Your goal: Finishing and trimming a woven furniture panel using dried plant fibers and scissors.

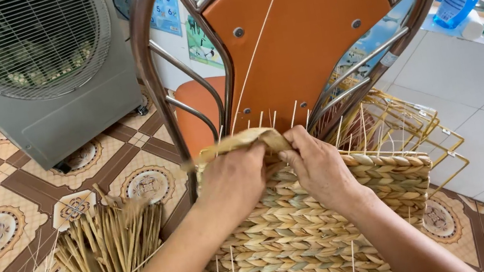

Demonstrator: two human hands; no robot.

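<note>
Hands weaving the top edge of a braided straw basket.

Beyond both hands stands a chair [302, 27] with an orange back and metal frame; a grey fan [40, 65] sits far off past the left hand. The woven basket [312, 242] lies under both wrists. A bundle of dried stalks [109, 243] rests on the tiled floor beside the left forearm. The left hand [233, 180] and right hand [319, 165] each pinch the flat straw strand [243, 141] at the rim.

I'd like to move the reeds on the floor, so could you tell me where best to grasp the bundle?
Probably around the middle of the reeds, from above: the stalks lie close together there, while the ends fan out loosely.
</note>
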